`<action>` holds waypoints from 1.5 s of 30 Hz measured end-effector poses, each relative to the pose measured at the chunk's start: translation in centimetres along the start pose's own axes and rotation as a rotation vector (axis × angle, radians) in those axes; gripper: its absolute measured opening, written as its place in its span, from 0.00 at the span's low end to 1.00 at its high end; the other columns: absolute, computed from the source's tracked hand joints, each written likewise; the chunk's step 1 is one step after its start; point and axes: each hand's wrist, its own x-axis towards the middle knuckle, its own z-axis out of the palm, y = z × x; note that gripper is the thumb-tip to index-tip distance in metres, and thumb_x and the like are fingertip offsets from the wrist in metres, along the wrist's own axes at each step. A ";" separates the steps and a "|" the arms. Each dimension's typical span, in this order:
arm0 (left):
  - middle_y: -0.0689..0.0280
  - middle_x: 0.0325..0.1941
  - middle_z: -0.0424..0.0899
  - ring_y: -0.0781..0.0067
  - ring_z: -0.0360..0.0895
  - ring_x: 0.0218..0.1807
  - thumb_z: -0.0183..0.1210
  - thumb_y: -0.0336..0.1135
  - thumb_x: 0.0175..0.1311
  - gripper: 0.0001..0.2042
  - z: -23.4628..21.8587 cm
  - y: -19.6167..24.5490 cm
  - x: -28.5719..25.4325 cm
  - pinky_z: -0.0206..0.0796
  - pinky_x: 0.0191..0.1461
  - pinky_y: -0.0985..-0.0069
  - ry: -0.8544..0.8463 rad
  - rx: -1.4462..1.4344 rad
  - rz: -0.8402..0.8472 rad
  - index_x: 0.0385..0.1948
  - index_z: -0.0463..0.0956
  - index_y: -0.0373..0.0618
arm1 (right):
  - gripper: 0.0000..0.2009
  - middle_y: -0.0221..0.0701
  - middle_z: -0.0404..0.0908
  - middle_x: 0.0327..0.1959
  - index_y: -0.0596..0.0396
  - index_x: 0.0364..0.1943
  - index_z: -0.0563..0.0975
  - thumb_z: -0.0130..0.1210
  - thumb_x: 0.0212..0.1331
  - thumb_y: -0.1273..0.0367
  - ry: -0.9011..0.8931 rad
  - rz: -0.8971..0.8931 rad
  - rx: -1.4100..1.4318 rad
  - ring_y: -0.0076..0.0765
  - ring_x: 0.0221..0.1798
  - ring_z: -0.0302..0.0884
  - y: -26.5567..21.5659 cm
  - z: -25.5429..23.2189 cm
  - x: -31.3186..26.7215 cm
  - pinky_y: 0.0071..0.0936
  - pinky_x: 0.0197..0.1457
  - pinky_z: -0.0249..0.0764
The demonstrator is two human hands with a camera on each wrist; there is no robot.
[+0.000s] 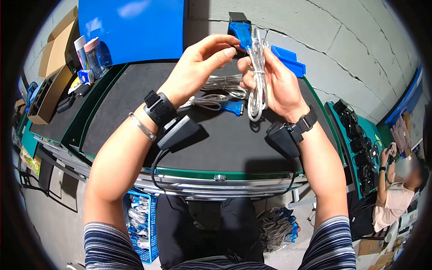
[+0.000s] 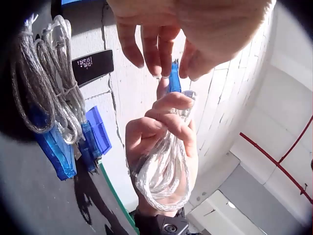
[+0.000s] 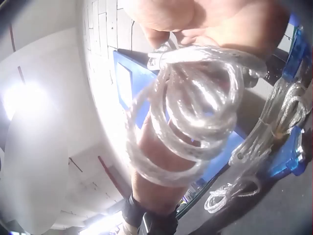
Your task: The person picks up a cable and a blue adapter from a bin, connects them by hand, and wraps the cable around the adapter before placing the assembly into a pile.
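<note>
My right hand (image 1: pixel 281 85) holds up a coiled, tied cable (image 1: pixel 257 94) with a clear silvery jacket, fingers curled round the bundle. A blue translucent plug (image 1: pixel 243 35) stands up from the coil's top. My left hand (image 1: pixel 195 67) is beside that plug, its index fingertip right at it and its thumb apart. In the left wrist view the plug (image 2: pixel 174 78) shows between the left fingers and thumb. The right wrist view has the loops (image 3: pixel 195 112) hanging in front of the right palm. More tied cables (image 1: pixel 216 92) with blue plugs (image 1: pixel 233 107) lie on the dark mat behind.
A black stand (image 1: pixel 238 17) and a blue bin (image 1: pixel 288 60) stand at the back. Left are a cardboard box (image 1: pixel 56 67) and bottles (image 1: pixel 95 56). Below are a blue basket (image 1: pixel 152 225) of cables and a cable pile (image 1: pixel 279 229). Another person (image 1: pixel 398 193) sits at right.
</note>
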 end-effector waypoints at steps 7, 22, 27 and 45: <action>0.69 0.41 0.81 0.83 0.75 0.42 0.57 0.46 0.69 0.18 0.2 0.2 -0.1 0.67 0.52 0.80 0.048 -0.049 -0.036 0.49 0.76 0.42 | 0.20 0.30 0.77 0.39 0.58 0.58 0.68 0.54 0.68 0.62 0.157 0.004 -0.419 0.22 0.35 0.77 0.0 2.5 -0.3 0.19 0.40 0.76; 0.69 0.39 0.80 0.80 0.75 0.39 0.67 0.29 0.57 0.08 0.2 -0.2 0.0 0.71 0.45 0.81 0.166 0.505 0.307 0.39 0.82 0.44 | 0.28 0.36 0.78 0.44 0.64 0.63 0.60 0.58 0.60 0.73 0.233 -0.132 -0.621 0.28 0.37 0.83 0.8 2.7 -0.3 0.23 0.41 0.79; 0.70 0.38 0.80 0.78 0.75 0.37 0.68 0.31 0.55 0.10 0.5 0.1 -0.2 0.72 0.44 0.80 0.159 0.633 0.299 0.39 0.83 0.46 | 0.29 0.38 0.78 0.45 0.65 0.64 0.58 0.58 0.60 0.74 0.248 -0.111 -0.612 0.29 0.38 0.83 0.9 2.2 -0.3 0.23 0.41 0.80; 0.69 0.38 0.81 0.77 0.79 0.43 0.65 0.35 0.60 0.11 -0.1 -1.6 0.0 0.72 0.51 0.78 0.072 0.512 0.156 0.41 0.79 0.43 | 0.31 0.35 0.79 0.40 0.65 0.63 0.58 0.61 0.57 0.74 0.249 -0.074 -0.720 0.26 0.34 0.82 1.6 2.0 -0.4 0.21 0.39 0.79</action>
